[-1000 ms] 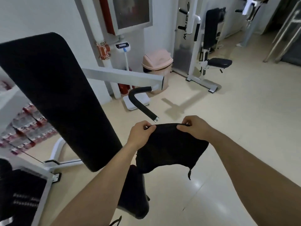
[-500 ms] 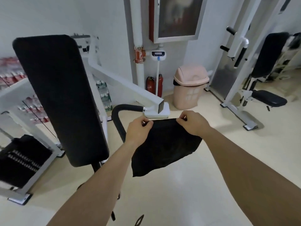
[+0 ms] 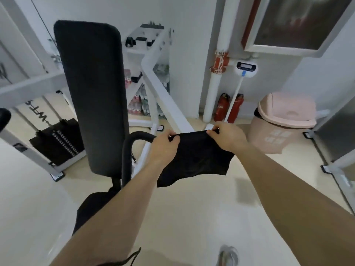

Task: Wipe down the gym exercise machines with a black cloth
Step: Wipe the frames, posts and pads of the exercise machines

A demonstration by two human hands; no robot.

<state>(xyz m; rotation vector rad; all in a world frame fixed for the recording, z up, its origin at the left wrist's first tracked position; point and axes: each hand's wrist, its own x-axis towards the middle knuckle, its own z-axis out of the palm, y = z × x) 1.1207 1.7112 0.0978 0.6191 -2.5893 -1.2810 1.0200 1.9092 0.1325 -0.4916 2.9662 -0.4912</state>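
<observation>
White gym walls and a pale glossy floor (image 3: 192, 217) surround the white-framed exercise machine with its tall black padded backrest (image 3: 92, 93). Left hand (image 3: 163, 146) and right hand (image 3: 228, 137) each pinch an upper corner of the thin black fabric cloth (image 3: 196, 158), which hangs between them in the air, right of the backrest. The cloth appears light, limp and non-slippery; grip it at the top edge or bunch it for wiping.

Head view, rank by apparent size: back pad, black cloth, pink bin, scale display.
1. back pad
2. black cloth and pink bin: look alike, and the cloth is nearer the camera, so unranked
3. scale display
</observation>
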